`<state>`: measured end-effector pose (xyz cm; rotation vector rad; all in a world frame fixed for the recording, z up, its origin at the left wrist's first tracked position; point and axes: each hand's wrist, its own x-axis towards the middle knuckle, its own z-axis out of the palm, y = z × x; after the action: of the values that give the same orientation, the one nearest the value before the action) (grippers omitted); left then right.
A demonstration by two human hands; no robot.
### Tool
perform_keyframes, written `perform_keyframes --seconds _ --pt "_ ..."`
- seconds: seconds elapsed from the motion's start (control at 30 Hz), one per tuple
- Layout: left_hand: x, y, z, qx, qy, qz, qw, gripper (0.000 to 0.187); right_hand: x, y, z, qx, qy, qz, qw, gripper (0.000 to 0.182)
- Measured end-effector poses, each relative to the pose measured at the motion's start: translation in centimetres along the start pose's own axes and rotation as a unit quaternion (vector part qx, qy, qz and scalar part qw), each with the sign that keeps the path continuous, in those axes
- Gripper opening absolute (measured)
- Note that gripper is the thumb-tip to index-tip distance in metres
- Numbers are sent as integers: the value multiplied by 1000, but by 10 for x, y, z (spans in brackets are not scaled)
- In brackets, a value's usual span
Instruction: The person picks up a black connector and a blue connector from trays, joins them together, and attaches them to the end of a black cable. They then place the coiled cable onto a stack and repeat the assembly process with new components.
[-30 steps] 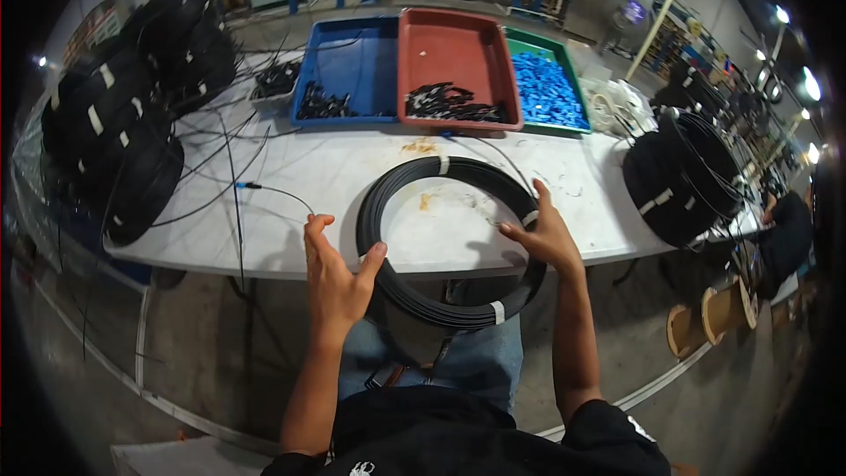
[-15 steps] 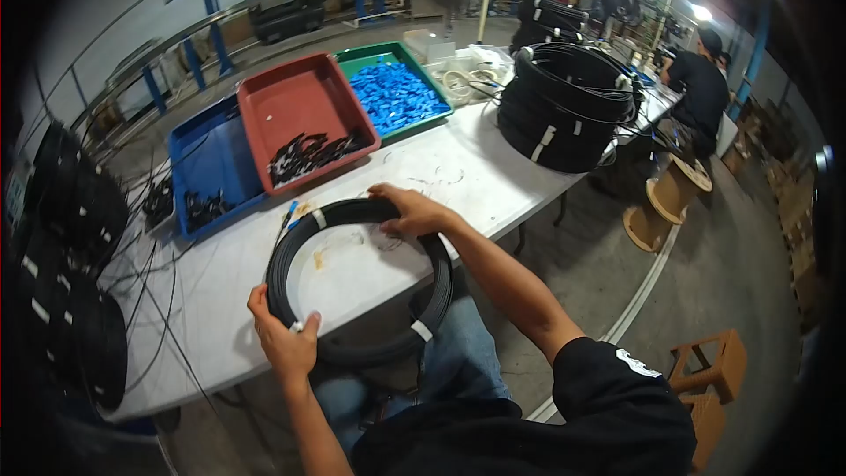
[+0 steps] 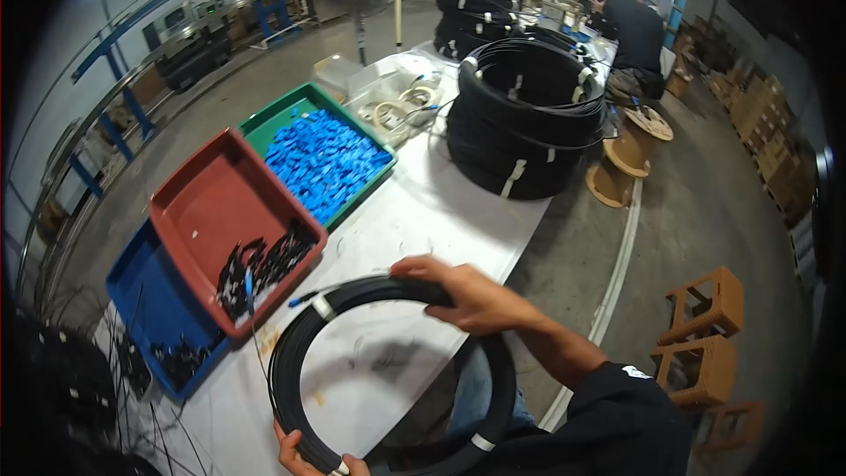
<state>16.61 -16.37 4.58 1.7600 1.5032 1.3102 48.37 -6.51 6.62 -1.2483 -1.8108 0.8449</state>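
A coil of black cable (image 3: 289, 361), bound with several white tape bands, is held tilted over the near edge of the white table. My right hand (image 3: 471, 295) is wrapped over its far right side, thumb inside the ring. Low in the view, my left hand (image 3: 295, 457) grips the near left side beside a white band; part of this hand is cut off by the frame. One cable end with a blue connector (image 3: 304, 298) sticks out by the far left of the coil. Another blue-tipped end (image 3: 249, 282) stands up in front of the red tray.
A red tray (image 3: 189, 203) with black pieces overlaps a blue tray (image 3: 132, 273). Behind it, a green tray (image 3: 256, 128) holds many blue pieces. A tall stack of black coils (image 3: 520, 137) stands on the table (image 3: 423, 198). Brown stools (image 3: 705, 300) are at right; a person (image 3: 636, 35) sits farther back.
The view has swung right, so trays and coil stack appear farther left. The coil sits lower and nearer, still in both hands. A blue-tipped cable end now shows before the red tray.
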Motion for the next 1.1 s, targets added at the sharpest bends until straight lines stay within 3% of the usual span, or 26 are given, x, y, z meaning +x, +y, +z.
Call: perform_keyframes --seconds 0.03,0.07,0.13,0.17,0.27,0.4,0.47,0.5,0.53,0.6,0.63,0.67,0.73,0.8,0.87,0.9,0.93,0.97,1.0,1.03,1.1 --pt "20 18 8 16 -23 38 999 65 -5 -17 -32 -32 39 10 999 70" --pt "54 28 33 -75 -15 70 995 75 -7 -34 -67 -65 79 21 995 69" --pt "128 60 71 -66 -100 190 975 76 -9 -54 -135 -130 181 3 975 68" --pt "168 76 106 -184 -108 193 958 66 -7 -61 -169 -144 217 19 965 69" --pt "293 143 211 -216 -201 287 911 66 3 -66 -274 -253 302 41 918 72" --pt "405 226 357 -244 -364 248 864 67 16 -10 -389 -269 390 141 869 72" --pt "436 251 420 -226 -400 254 851 65 19 35 -424 -267 432 171 844 71" --pt "448 242 464 -218 -349 332 849 66 16 69 -435 -280 445 166 834 69" --pt "452 239 489 -182 -392 310 847 68 14 92 -435 -253 465 216 821 67" --pt "451 215 539 -218 -488 182 825 70 11 113 -424 -219 477 302 796 63" --pt "454 211 540 -286 -523 93 797 74 13 105 -420 -216 483 286 799 61" --pt "457 209 541 -284 -522 89 800 74 16 93 -418 -209 488 270 803 60" --pt "455 210 529 -258 -523 168 795 77 16 96 -417 -223 465 293 805 60" --pt "448 214 522 -317 -552 70 768 78 4 128 -422 -215 466 213 832 66" --pt "449 208 529 -386 -546 38 743 68 6 119 -421 35 522 239 818 85" --pt "454 204 533 -385 -544 64 743 62 9 102 -418 60 532 234 811 84" --pt "460 197 541 -382 -539 88 746 60 -10 117 -427 175 515 195 817 81" --pt "467 185 563 -357 -539 119 754 57 -36 143 -436 110 476 116 865 78" --pt "466 188 563 -332 -505 188 774 52 -26 131 -432 120 534 135 826 69" --pt "471 191 553 -151 -473 324 805 51 -45 162 -441 98 565 120 811 59" --pt "471 166 564 -154 -466 182 852 60 -81 184 -443 94 577 98 805 59"
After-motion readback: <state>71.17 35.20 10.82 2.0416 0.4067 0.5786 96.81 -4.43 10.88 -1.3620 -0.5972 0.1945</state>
